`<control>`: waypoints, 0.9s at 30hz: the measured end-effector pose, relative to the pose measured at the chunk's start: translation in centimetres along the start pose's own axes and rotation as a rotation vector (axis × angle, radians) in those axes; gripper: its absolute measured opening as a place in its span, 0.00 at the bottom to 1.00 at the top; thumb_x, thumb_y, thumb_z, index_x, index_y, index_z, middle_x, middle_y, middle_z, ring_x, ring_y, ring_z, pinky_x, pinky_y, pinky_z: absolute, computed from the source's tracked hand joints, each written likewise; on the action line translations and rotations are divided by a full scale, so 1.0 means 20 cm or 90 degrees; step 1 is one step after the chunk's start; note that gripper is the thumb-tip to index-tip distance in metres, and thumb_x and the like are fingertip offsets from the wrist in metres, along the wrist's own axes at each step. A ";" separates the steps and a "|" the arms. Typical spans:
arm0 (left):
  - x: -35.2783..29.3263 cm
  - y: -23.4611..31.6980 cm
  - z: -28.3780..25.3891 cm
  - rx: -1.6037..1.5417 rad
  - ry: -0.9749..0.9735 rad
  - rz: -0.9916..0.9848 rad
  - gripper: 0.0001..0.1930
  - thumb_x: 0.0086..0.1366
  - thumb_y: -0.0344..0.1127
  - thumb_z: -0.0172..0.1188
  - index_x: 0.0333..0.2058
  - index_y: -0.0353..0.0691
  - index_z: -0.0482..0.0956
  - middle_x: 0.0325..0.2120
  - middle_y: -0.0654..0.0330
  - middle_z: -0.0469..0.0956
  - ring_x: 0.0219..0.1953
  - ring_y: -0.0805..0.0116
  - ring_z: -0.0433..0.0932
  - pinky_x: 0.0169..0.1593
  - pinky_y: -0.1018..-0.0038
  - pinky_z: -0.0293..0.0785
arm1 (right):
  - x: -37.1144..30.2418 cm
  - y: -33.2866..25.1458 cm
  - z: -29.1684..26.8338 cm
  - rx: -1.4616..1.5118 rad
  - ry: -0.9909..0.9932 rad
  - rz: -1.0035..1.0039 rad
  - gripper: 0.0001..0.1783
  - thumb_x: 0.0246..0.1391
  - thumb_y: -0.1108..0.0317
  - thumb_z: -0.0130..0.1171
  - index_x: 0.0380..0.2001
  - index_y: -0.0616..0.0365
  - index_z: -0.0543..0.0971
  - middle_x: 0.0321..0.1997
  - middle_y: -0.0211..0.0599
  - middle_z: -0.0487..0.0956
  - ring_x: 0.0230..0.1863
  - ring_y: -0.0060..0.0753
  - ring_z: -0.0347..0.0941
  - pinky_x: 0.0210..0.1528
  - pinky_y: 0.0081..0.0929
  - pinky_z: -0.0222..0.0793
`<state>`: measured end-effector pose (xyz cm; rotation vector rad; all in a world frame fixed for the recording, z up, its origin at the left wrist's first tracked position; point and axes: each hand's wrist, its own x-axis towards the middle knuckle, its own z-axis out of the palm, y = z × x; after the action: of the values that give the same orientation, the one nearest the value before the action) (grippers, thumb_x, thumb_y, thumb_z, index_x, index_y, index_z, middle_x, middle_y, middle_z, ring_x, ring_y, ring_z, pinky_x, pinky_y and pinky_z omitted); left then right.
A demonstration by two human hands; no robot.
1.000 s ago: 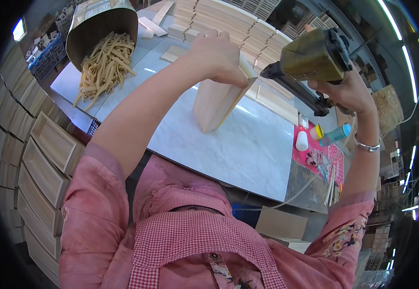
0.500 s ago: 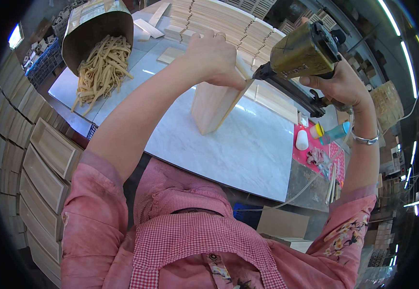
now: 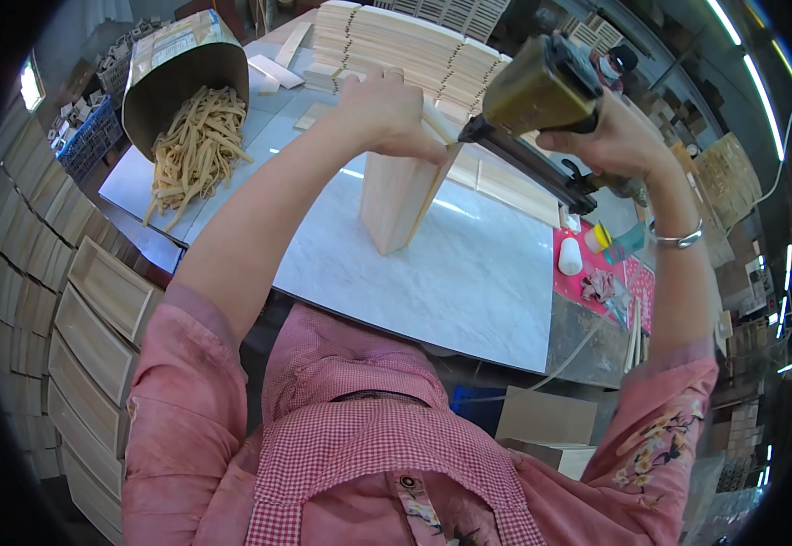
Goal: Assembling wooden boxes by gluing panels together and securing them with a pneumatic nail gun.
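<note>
A pale wooden box frame (image 3: 394, 202) stands on edge on the white marbled table top (image 3: 350, 305). My left hand (image 3: 389, 116) grips its upper edge, thumb along the near top corner. In my right hand (image 3: 622, 141) is a pneumatic nail gun (image 3: 542, 96), yellow-brown with a black magazine. The gun's nose touches or nearly touches the frame's top right corner; the exact contact is too small to make out. Fingers of the right hand wrap the handle, partly hidden behind the tool.
Stacked wooden boards (image 3: 396, 45) line the far side. A tipped container (image 3: 187, 45) spills thin wood strips (image 3: 200, 150) at left. Wooden trays (image 3: 96, 337) are stacked lower left. A white bottle (image 3: 570, 257) and yellow-lidded jar (image 3: 598, 238) stand right, near an air hose (image 3: 569, 359). Another person (image 3: 616, 64) is far behind.
The nail gun and my right hand have shifted left and slightly up, following the frame's top corner. My left hand and the frame's top have moved slightly left. Both grips stay closed.
</note>
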<state>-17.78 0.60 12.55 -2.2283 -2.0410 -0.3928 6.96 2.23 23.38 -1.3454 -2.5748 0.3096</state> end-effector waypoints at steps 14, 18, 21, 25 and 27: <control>-0.11 -0.23 -0.02 -0.101 -0.019 -0.030 0.47 0.41 0.65 0.71 0.53 0.33 0.80 0.48 0.43 0.79 0.51 0.47 0.74 0.57 0.58 0.71 | -0.92 0.88 0.37 0.065 0.029 0.300 0.28 0.46 0.68 0.70 0.52 0.64 0.78 0.41 0.48 0.83 0.40 0.40 0.79 0.47 0.38 0.75; -0.22 -0.37 0.01 -0.241 0.056 -0.024 0.47 0.38 0.60 0.76 0.54 0.32 0.80 0.47 0.46 0.81 0.49 0.45 0.76 0.56 0.58 0.74 | -1.25 1.33 0.64 -0.017 -0.024 0.284 0.32 0.46 0.69 0.68 0.57 0.63 0.75 0.44 0.53 0.82 0.45 0.47 0.80 0.50 0.42 0.75; -0.33 -0.42 0.07 -0.366 0.086 0.011 0.48 0.43 0.50 0.76 0.62 0.32 0.71 0.56 0.44 0.74 0.58 0.48 0.72 0.63 0.58 0.68 | -1.48 1.60 0.87 -0.178 0.028 0.437 0.32 0.48 0.69 0.66 0.59 0.62 0.73 0.45 0.55 0.82 0.48 0.53 0.79 0.51 0.44 0.75; -0.45 -0.53 0.26 -0.547 0.105 0.028 0.48 0.47 0.43 0.76 0.66 0.33 0.66 0.61 0.45 0.70 0.61 0.50 0.70 0.66 0.58 0.65 | -1.48 1.66 1.02 -0.279 0.043 0.533 0.30 0.50 0.69 0.64 0.59 0.62 0.74 0.47 0.56 0.82 0.49 0.59 0.78 0.52 0.45 0.75; -0.51 -0.60 0.40 -0.689 0.119 0.039 0.48 0.48 0.40 0.75 0.67 0.33 0.64 0.62 0.46 0.69 0.62 0.52 0.69 0.67 0.58 0.64 | -1.48 1.64 1.10 -0.328 0.048 0.585 0.29 0.52 0.68 0.64 0.58 0.62 0.76 0.48 0.55 0.82 0.50 0.63 0.78 0.52 0.44 0.75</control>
<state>-29.44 -6.09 1.00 -2.5149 -1.8378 -1.9843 42.62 -5.74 -9.87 -2.5987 -1.8545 -0.2974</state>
